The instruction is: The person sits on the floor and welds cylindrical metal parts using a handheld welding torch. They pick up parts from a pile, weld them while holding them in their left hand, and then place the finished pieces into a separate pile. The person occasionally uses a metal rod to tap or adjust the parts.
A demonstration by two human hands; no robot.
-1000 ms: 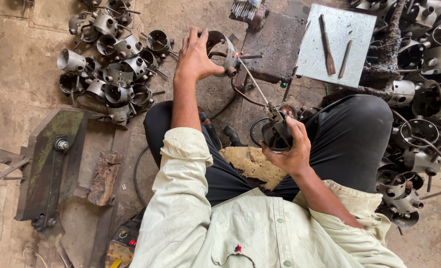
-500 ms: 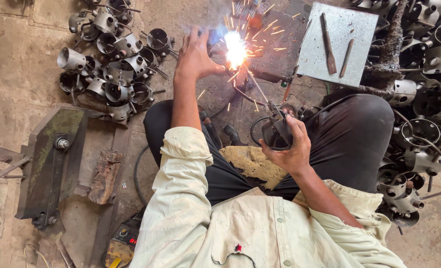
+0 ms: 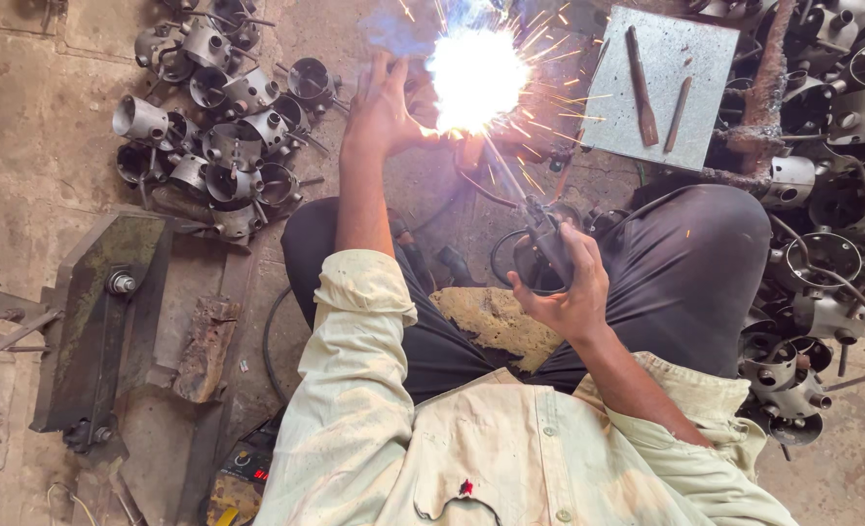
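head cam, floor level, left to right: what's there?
Dark metal fixture → pile of metal cups → left hand → welding flash → right hand gripping electrode holder → grey plate → heap of metal parts.

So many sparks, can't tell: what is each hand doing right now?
Left hand: fingers spread beside the welding flash; what it holds is hidden.
Right hand: closed on the electrode holder.

A dark welding electrode holder is gripped in the right hand, with a thin rod slanting up and away from that hand toward the left hand. A black cable is looped just beside the right hand. The workpiece, held at the left hand's fingertips, is hidden by a white glare and flying orange sparks.
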